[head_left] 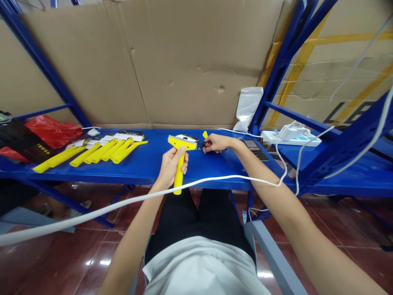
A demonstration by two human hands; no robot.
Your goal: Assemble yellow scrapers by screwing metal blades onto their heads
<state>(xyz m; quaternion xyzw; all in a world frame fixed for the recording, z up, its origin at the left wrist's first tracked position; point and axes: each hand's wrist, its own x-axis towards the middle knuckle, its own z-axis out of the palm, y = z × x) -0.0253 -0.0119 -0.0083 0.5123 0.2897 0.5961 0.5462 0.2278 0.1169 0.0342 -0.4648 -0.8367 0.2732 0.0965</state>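
My left hand (pixel 171 164) is closed around the handle of a yellow scraper (pixel 178 177), its wide head turned up and away from me. Just right of that head, my right hand (pixel 216 143) pinches a small red-and-black tool, apparently a screwdriver (pixel 207 144), its thin shaft pointing left towards the scraper head. Small metal pieces, perhaps screws (pixel 199 148), lie on the blue table under the tool. A printed card (pixel 187 137) sits behind the scraper head. A small yellow piece (pixel 205 134) is behind my right hand.
Several yellow scrapers (pixel 101 151) lie in a row at the left, beside a red plastic bag (pixel 52 125) and a black bag (pixel 24 139). A power strip (pixel 307 139) is at the right. A white cable (pixel 123 203) crosses in front of my forearms.
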